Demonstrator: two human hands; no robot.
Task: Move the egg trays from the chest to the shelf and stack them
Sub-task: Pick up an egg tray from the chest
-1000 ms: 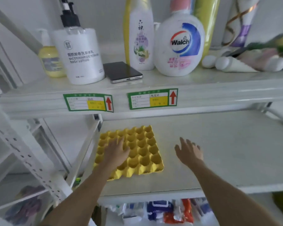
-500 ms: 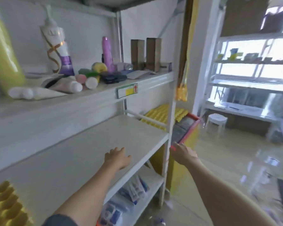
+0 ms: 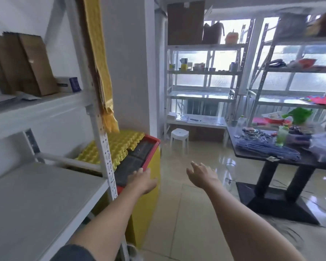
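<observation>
hands (both empty), near chest edge

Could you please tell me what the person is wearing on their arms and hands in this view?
Both forearms are bare, with no gloves, watch, rings or bracelets visible on the left hand or the right hand. The only clothing in view is a dark grey sleeve at the upper left arm, at the frame's bottom edge.

Turned from the shelf toward the chest, both hands off the shelved tray, left hand now over the chest's rim, right hand beside the chest.
</observation>
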